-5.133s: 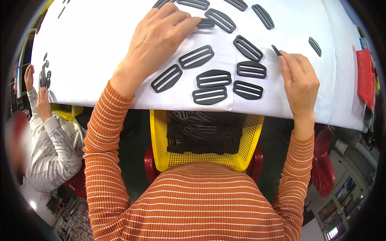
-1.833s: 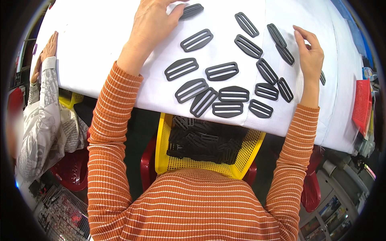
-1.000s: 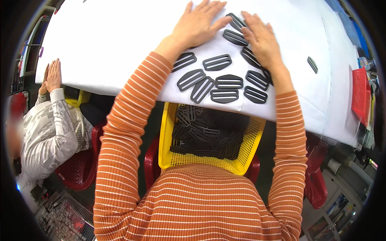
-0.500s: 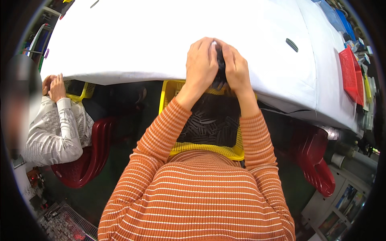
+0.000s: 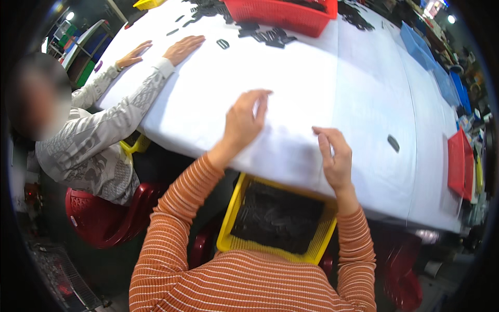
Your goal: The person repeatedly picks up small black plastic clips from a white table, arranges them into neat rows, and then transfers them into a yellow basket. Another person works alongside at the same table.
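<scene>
The left hand [image 5: 244,120] lies palm down on the white table [image 5: 322,88], fingers spread and stretched forward, holding nothing; the right hand [image 5: 332,158] rests near the table's near edge with its fingers loosely curled and the thumb apart, also with nothing in its grip. Both come out of orange-striped sleeves. Just below the table edge, between the two forearms, a yellow mesh basket [image 5: 236,218] sits in the person's lap area, filled with a dark heap of black plastic buckles [image 5: 278,216]. The white sheet between and ahead of the hands shows only soft creases. Out to the right, well apart from the right hand, a single black buckle [image 5: 393,143] lies by itself on the cloth. Farther right, at the table's edge, stands a red tray [image 5: 457,161], and beyond it along the far right side lie blue trays [image 5: 418,47]. At the far end of the table a red basket [image 5: 283,15] stands with a scatter of loose black pieces [image 5: 267,35] in front of it, and one more small black piece [image 5: 223,43] lies apart to the left. On the left side a co-worker in a grey patterned sleeve [image 5: 99,135] rests both hands flat on the table, one hand [image 5: 183,48] nearer, the other hand [image 5: 133,54] beside it, and sits on a red plastic chair [image 5: 104,213]. The floor around is dark and the room's edges are blurred.
</scene>
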